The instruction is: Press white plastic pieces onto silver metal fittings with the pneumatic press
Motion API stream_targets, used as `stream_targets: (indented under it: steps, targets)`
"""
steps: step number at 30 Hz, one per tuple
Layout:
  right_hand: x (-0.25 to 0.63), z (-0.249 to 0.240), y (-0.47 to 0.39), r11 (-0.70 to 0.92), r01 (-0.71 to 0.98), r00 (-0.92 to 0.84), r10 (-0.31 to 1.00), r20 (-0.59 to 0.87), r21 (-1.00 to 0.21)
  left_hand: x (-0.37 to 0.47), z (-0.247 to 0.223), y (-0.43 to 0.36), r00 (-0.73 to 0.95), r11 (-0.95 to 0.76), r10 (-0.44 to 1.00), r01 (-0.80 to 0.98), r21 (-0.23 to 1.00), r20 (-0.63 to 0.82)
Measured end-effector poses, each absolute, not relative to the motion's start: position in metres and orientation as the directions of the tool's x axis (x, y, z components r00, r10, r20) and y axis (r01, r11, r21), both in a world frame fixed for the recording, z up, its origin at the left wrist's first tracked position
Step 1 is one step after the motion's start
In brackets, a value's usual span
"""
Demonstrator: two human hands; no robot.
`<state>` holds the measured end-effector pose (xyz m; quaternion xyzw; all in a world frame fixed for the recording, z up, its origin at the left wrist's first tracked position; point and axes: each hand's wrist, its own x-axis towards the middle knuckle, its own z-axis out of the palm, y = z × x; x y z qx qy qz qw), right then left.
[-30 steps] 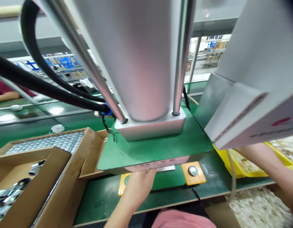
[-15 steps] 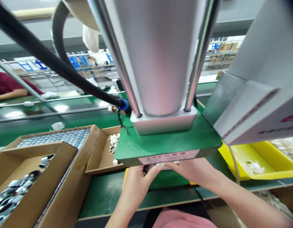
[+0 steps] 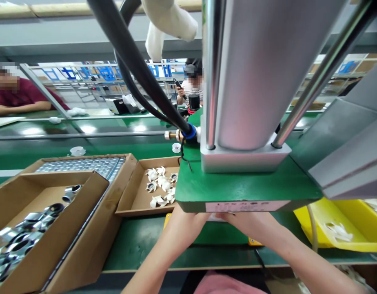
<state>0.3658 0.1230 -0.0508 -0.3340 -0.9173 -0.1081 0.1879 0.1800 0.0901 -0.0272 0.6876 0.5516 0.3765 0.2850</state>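
Note:
Both of my hands reach under the green head of a press (image 3: 246,188). My left hand (image 3: 190,223) is beneath its front left part, with the fingers out of sight behind the plate. Close beside it, my right hand (image 3: 249,222) comes in from the right, its fingers hidden too. A sliver of a white part (image 3: 215,218) shows between the hands; I cannot tell which hand touches it. Above the plate rises the grey press cylinder (image 3: 262,73) between two steel rods.
On the left, a cardboard box (image 3: 54,241) holds shiny metal rings. Behind my left hand stands a shallow carton (image 3: 130,200) of white finned wheels. A yellow bin (image 3: 356,220) with white pieces is on the right. Black hoses (image 3: 145,77) hang at the press. People sit across the bench.
The view has swung left, so the press sits farther right and more of the carton shows. My left hand has gone farther under the press head, hiding its thumb and fingers.

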Motion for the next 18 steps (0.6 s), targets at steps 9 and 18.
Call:
stream_targets:
  steps: [9,18]
  targets:
    - [0.376,-0.067,0.106,0.521,0.821,-0.420,0.829,0.369,-0.235,0.201,-0.025,0.101,-0.012,-0.174,0.978,0.504,0.846,0.208]
    - [0.412,-0.077,0.082,0.399,0.790,-0.316,0.916,0.248,-0.466,0.204,-0.019,0.088,-0.005,-0.131,0.988,0.521,0.843,0.157]
